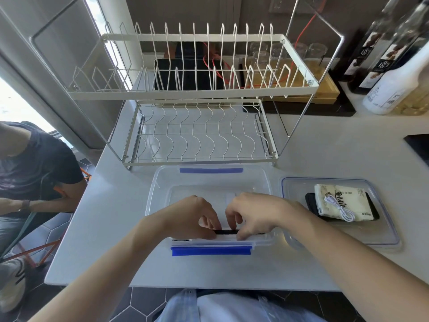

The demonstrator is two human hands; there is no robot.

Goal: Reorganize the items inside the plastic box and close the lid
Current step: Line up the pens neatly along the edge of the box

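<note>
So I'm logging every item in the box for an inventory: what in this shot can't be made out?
- Head view: the thin black item at the plastic box's near wall is mostly hidden by the left hand and right hand; unidentifiable.
- Dark object on the lid: covered by the tissue pack and white cable.
- Bottle labels: blurred, cut off by the edge.

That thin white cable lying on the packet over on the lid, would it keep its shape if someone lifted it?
Probably not. The white cable lies in loose loops on the cream packet, so it looks floppy and would likely dangle and uncoil. It seems thin and light, and might slide off the packet if the lid is tilted.
</note>
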